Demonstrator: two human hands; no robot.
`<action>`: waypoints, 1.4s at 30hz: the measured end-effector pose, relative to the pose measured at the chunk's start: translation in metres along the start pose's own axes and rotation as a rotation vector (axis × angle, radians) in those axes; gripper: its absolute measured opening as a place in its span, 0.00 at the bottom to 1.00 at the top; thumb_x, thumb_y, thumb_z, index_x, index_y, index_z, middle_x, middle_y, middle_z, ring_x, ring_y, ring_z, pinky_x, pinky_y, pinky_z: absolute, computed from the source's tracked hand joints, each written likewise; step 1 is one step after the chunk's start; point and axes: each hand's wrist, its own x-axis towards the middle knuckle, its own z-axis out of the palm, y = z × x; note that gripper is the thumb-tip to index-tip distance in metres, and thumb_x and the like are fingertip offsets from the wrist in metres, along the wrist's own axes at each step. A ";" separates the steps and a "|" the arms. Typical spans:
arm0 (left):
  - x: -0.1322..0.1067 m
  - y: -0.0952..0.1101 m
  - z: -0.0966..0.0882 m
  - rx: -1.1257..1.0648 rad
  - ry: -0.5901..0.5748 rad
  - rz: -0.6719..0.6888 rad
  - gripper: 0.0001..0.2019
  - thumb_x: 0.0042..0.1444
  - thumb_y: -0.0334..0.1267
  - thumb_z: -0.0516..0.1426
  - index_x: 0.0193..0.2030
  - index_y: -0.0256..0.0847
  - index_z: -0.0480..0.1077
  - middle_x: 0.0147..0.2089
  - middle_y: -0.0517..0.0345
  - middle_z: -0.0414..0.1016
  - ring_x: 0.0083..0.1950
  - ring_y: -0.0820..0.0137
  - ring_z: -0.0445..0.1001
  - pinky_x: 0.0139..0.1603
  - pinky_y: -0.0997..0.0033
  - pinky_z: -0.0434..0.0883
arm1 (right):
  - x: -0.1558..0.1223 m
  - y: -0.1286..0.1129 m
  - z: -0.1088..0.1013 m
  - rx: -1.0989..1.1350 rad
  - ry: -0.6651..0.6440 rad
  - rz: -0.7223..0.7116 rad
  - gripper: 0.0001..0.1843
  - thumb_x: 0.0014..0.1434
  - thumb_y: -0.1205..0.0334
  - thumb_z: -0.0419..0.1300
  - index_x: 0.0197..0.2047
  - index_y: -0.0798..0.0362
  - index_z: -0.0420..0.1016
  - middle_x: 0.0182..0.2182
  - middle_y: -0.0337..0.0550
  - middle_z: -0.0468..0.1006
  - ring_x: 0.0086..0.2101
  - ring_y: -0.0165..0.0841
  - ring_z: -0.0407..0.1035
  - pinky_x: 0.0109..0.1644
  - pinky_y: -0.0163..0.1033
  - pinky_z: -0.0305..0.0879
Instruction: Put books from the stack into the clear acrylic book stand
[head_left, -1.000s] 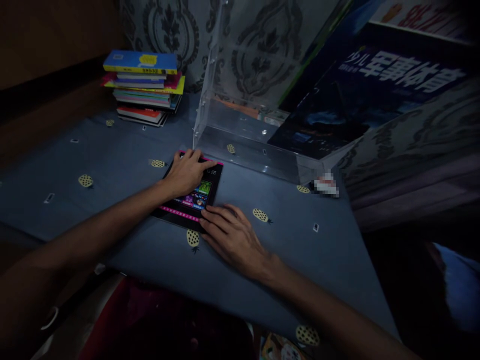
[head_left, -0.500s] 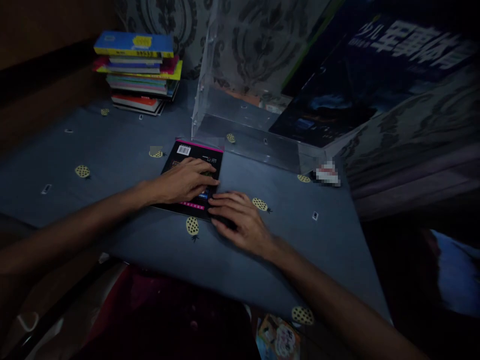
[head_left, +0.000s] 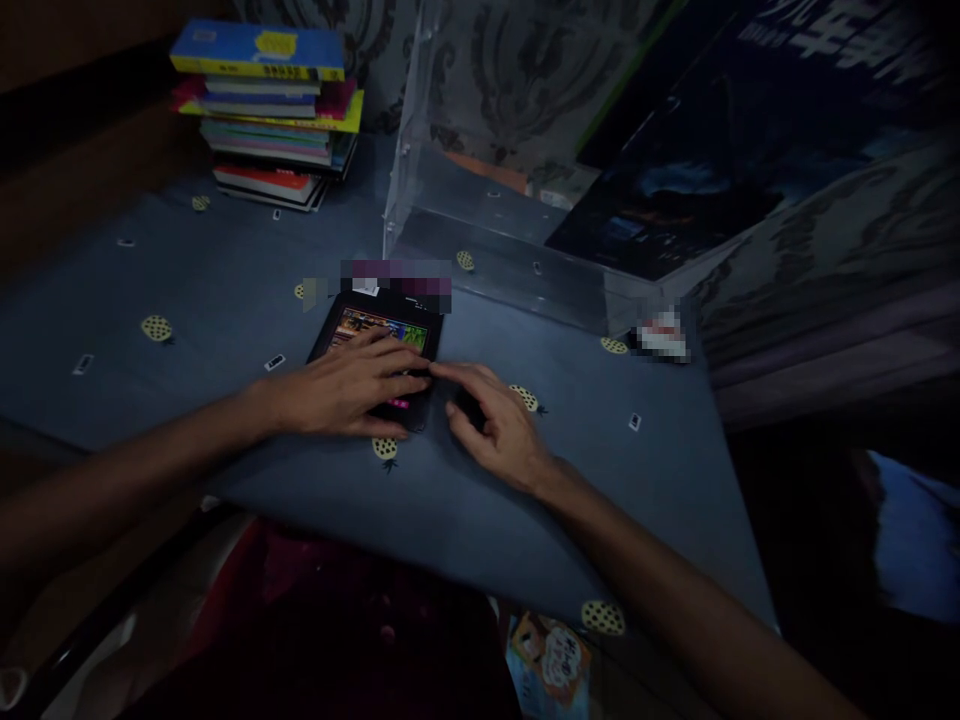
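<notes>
A black book (head_left: 414, 338) with a colourful picture on its cover lies closed on the cloth-covered table. My left hand (head_left: 352, 385) rests flat across the lower half of it, fingers stretched to the right and a little apart. Just off the book's right edge is my right hand (head_left: 501, 425), its index finger reaching to that edge and close to my left fingertips. The right thumb stands apart from the index finger, and its other fingers are mostly hidden beneath. Blurred squares cover the book's top edge.
A stack of books (head_left: 262, 125) stands at the back left. Behind the black book is a clear plastic rack (head_left: 495, 245), with a large dark book (head_left: 667, 190) leaning in its right side. A blurred-out small object (head_left: 661, 335) sits by the rack's right corner on the patterned tablecloth (head_left: 217, 290).
My left hand has slid down toward the book's near edge, uncovering more of the cover picture. The right hand's fingers have drawn together, with the index finger now extended. The view has shifted slightly.
</notes>
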 end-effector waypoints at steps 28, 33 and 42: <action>-0.007 0.009 0.008 0.140 0.273 0.127 0.14 0.70 0.41 0.53 0.52 0.36 0.76 0.50 0.47 0.80 0.53 0.62 0.78 0.53 0.60 0.77 | 0.001 -0.004 0.010 -0.033 0.054 -0.127 0.17 0.64 0.72 0.53 0.53 0.52 0.76 0.41 0.45 0.83 0.42 0.38 0.74 0.48 0.47 0.73; -0.007 0.007 0.010 0.138 0.282 0.124 0.14 0.70 0.40 0.52 0.52 0.37 0.76 0.51 0.48 0.80 0.53 0.62 0.78 0.55 0.60 0.76 | 0.001 -0.003 0.010 -0.049 0.060 -0.141 0.18 0.63 0.73 0.53 0.52 0.52 0.77 0.40 0.45 0.83 0.41 0.38 0.75 0.47 0.48 0.73; -0.009 0.005 0.015 0.148 0.322 0.142 0.14 0.69 0.42 0.55 0.52 0.37 0.77 0.51 0.48 0.81 0.52 0.62 0.78 0.52 0.61 0.77 | -0.001 0.000 0.012 -0.042 0.091 -0.227 0.18 0.60 0.77 0.53 0.44 0.51 0.80 0.41 0.45 0.84 0.41 0.38 0.75 0.47 0.48 0.73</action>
